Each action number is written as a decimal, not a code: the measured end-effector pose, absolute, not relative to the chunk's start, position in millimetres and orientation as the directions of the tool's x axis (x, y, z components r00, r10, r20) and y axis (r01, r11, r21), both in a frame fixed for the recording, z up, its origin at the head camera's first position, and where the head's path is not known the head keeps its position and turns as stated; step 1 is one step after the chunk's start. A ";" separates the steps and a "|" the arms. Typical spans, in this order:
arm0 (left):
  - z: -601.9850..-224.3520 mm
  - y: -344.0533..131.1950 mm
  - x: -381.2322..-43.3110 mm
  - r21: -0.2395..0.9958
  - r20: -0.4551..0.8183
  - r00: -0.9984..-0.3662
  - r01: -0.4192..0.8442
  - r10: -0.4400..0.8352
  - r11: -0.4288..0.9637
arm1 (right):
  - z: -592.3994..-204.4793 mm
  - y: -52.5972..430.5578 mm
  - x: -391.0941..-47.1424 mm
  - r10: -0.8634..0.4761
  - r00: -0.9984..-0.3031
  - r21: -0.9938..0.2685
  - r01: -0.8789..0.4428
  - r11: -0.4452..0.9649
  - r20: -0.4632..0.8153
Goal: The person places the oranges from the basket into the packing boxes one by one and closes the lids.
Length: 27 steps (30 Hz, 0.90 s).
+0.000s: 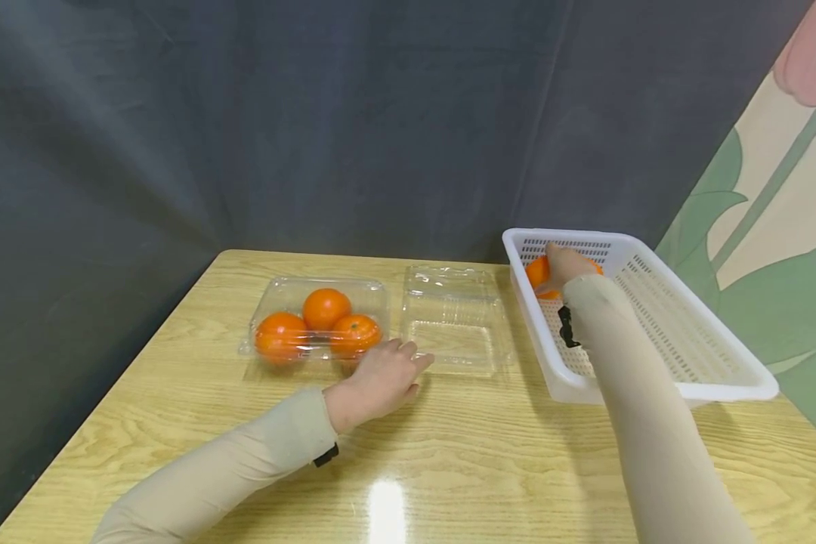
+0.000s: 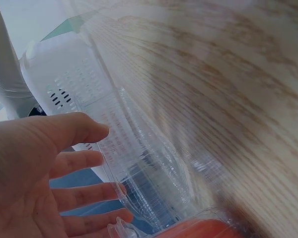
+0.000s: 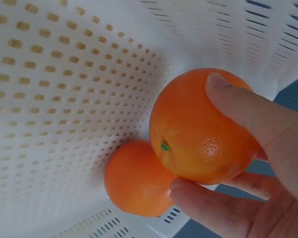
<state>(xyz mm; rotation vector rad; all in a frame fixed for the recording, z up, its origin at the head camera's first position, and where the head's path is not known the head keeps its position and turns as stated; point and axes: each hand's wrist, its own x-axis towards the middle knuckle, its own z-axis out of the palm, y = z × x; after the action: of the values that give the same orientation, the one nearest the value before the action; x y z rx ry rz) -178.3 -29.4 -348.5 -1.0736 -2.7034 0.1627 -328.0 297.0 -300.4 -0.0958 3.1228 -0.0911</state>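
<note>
A clear plastic clamshell box lies unfolded on the table; its left half (image 1: 370, 291) carries three oranges (image 1: 326, 308), while its right half (image 1: 449, 344) holds nothing. Beside the front edge of the box is my left hand (image 1: 384, 378). Its fingers (image 2: 84, 196) are spread and fairly straight, the tips at the clear plastic rim; whether they press on it I cannot tell. Inside the white basket (image 1: 551, 370), my right hand (image 1: 566, 266) grips an orange (image 3: 203, 124) between thumb and fingers. A second orange (image 3: 139, 181) rests at the basket's corner, just beneath the held one.
The perforated basket stands at the table's right side, close beside the clamshell's right half. Behind the wooden table (image 1: 408, 446) hangs a dark curtain (image 1: 381, 128). A painted wall (image 1: 789, 227) rises at the far right.
</note>
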 end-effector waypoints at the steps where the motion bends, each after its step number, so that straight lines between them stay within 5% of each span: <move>1: -349.0 -29.6 -178.6 -0.188 0.173 -0.704 0.663 0.689 0.725 | -298.2 296.3 -327.3 -0.060 -0.998 -0.062 -0.059 0.996 -0.014; 27: -352.5 -33.2 -183.7 -0.193 0.210 -0.672 0.683 0.710 0.704 | -258.1 293.7 -311.0 -0.085 -0.996 -0.137 -0.084 0.987 -0.005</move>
<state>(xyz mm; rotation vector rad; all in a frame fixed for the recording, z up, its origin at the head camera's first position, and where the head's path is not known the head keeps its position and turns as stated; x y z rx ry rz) -183.7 -33.2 -352.5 -1.1046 -2.6442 0.1421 -311.0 293.7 -258.1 -0.1327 3.1208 -0.2151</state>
